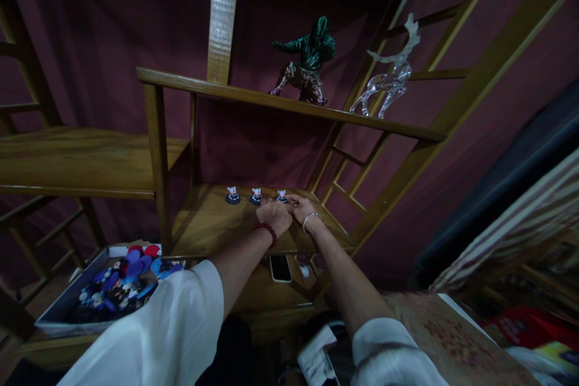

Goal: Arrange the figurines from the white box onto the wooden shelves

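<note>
Three small figurines with white cat-like heads and dark round bases stand in a row on the lower wooden shelf (203,226): the left figurine (232,195), the middle figurine (256,196) and the right figurine (281,195). Both hands meet at the right figurine's base. My left hand (275,216), above a red bead bracelet, is closed with its fingertips hidden behind the knuckles. From the right, my right hand (302,207), with a silver bangle at the wrist, pinches at the same base. Its fingertips are small and partly covered.
An upper shelf (253,93) crosses above my hands, bearing a green crouching statue (310,60) and a clear deer figure (389,75). At lower left sits an open box (58,319) of colourful small pieces. A phone (281,268) lies below the shelf edge.
</note>
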`<state>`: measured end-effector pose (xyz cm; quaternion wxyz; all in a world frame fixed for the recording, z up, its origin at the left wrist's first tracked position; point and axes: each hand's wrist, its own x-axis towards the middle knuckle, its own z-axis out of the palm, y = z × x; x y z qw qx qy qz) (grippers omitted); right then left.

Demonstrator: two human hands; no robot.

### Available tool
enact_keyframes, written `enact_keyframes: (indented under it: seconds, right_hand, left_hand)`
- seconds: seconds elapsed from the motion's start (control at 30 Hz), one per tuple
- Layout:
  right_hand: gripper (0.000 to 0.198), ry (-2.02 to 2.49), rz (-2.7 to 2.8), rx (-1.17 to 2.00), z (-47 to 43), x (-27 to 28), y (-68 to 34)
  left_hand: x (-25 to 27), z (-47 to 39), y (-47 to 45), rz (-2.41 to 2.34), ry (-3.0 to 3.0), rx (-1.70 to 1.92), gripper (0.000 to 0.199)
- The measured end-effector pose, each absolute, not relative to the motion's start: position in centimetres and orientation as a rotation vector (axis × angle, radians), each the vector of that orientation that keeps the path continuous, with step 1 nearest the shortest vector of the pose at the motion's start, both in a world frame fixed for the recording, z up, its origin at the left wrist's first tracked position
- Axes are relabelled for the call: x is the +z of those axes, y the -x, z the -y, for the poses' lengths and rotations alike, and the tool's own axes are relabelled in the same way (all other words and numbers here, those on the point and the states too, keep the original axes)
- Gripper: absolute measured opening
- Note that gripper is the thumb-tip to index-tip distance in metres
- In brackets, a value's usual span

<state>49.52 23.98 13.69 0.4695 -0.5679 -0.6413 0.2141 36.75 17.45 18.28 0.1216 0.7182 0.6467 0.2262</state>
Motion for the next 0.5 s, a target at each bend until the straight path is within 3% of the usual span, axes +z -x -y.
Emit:
enact_keyframes:
  seconds: [0.5]
  right_hand:
    - [0.031,1.471,1.554,0.472,-22.0,14.6,-49.3]
  left_hand:
    - [18.8,-15.0,-35.9,-1.829,-2.162,0.687,0.031]
